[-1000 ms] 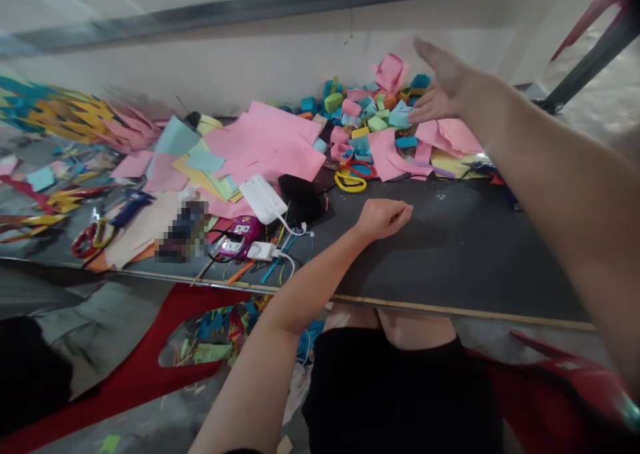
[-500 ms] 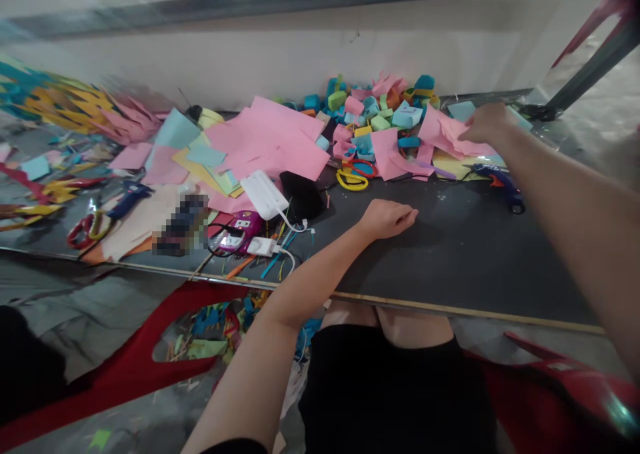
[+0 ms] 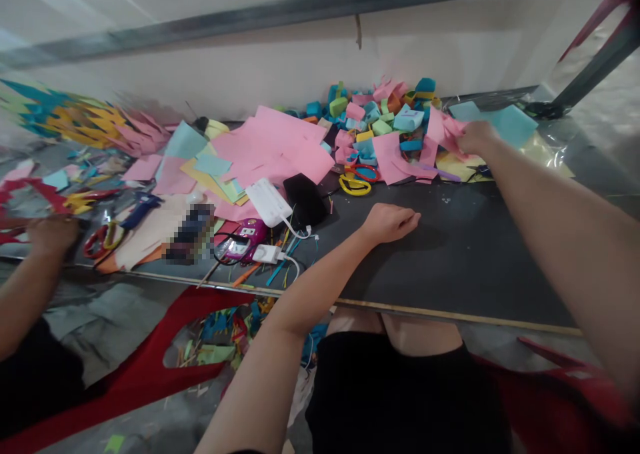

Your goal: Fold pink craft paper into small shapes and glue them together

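Observation:
My left hand (image 3: 391,223) rests on the dark table in a loose fist, with nothing visible in it. At the back right, my right hand (image 3: 477,139) pinches a pink paper piece (image 3: 444,133), its fingers partly hidden by the paper. Light blue sheets (image 3: 510,124) and a yellow sheet (image 3: 457,165) lie around that hand. Close by, a purple strip (image 3: 447,173) lies over the paper. Between the hands are another pink sheet (image 3: 390,157) and yellow-and-red-handled scissors (image 3: 356,183).
Folded colored paper pieces (image 3: 383,117) pile against the wall. Large pink sheets (image 3: 280,144), a white power bank (image 3: 269,202), a purple power strip (image 3: 245,237) and a blue glue gun (image 3: 143,211) lie leftward. A co-worker's hand (image 3: 53,233) is beside red paper (image 3: 33,191) at far left.
My right hand has drawn slightly left and down, with the pink paper in it. My left hand stays in place. A co-worker's hand has come into view at the left.

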`<action>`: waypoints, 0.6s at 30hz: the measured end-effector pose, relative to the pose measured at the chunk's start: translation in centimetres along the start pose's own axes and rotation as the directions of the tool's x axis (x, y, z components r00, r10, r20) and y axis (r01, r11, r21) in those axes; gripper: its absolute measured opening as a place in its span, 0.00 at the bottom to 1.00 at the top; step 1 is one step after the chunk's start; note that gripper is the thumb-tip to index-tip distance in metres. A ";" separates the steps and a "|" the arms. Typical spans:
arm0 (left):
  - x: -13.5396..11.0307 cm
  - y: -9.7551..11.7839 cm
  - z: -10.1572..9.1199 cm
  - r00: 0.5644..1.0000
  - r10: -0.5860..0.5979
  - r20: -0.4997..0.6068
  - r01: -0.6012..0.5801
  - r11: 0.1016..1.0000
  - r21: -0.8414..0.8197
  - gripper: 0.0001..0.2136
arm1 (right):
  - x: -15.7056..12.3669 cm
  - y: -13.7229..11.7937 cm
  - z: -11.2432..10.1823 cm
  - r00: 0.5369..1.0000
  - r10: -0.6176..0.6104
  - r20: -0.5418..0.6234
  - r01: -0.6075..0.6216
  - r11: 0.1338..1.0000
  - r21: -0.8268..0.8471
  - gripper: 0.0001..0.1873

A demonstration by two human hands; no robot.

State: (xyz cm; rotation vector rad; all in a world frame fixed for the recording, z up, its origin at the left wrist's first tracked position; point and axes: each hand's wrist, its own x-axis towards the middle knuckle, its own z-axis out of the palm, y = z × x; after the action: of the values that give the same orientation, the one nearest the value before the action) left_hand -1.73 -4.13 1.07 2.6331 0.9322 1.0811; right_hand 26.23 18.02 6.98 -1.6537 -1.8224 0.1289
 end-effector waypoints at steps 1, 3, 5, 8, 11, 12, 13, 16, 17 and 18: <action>0.0 0.0 0.0 1.000 -0.003 -0.001 0.003 1.000 -0.004 0.26 | -0.1 -0.4 -0.4 0.998 0.057 0.030 -0.055 0.997 -0.046 0.32; 0.0 -0.1 0.1 1.000 -0.009 -0.004 0.009 1.000 -0.005 0.25 | -0.5 -1.8 -1.7 0.966 0.237 0.101 -0.213 0.956 -0.201 0.26; -0.1 0.0 0.1 1.000 -0.022 -0.004 0.022 1.000 -0.012 0.25 | -1.0 -3.6 -3.1 0.932 0.341 0.121 -0.298 0.913 -0.277 0.20; -0.1 0.2 0.0 0.995 -0.103 -0.011 0.102 0.991 -0.087 0.25 | -2.2 -6.6 -5.1 0.931 0.362 0.046 -0.351 0.922 -0.161 0.14; 0.2 -0.1 0.2 0.959 -0.273 -0.071 0.247 0.934 -0.257 0.22 | -4.4 -9.3 -6.2 0.939 0.343 0.008 -0.334 0.911 0.241 0.19; 0.4 -0.4 0.3 0.935 -0.339 -0.107 0.290 0.901 -0.323 0.22 | -5.5 -10.0 -6.4 0.945 0.313 0.090 -0.322 0.852 0.413 0.20; 0.6 -0.8 0.6 0.903 -0.404 -0.148 0.321 0.861 -0.394 0.23 | -6.9 -10.5 -6.4 0.952 0.258 0.166 -0.306 0.770 0.560 0.20; 1.2 -2.7 1.4 0.813 -0.541 -0.216 0.324 0.728 -0.604 0.31 | -12.0 -11.3 -5.9 0.960 0.128 0.251 -0.278 0.579 0.767 0.18; 1.3 -3.3 1.6 0.813 -0.549 -0.196 0.297 0.678 -0.672 0.32 | -13.8 -11.3 -5.6 0.962 0.108 0.249 -0.265 0.571 0.777 0.18; 1.3 -3.9 1.9 0.822 -0.547 -0.160 0.281 0.632 -0.722 0.32 | -15.5 -11.1 -5.1 0.970 0.087 0.229 -0.235 0.596 0.768 0.20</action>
State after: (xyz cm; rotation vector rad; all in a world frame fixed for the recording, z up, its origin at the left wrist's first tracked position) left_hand -1.64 -0.08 -0.86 1.5376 0.9180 1.4512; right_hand 19.18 -0.13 10.13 -1.1444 -1.3704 1.0451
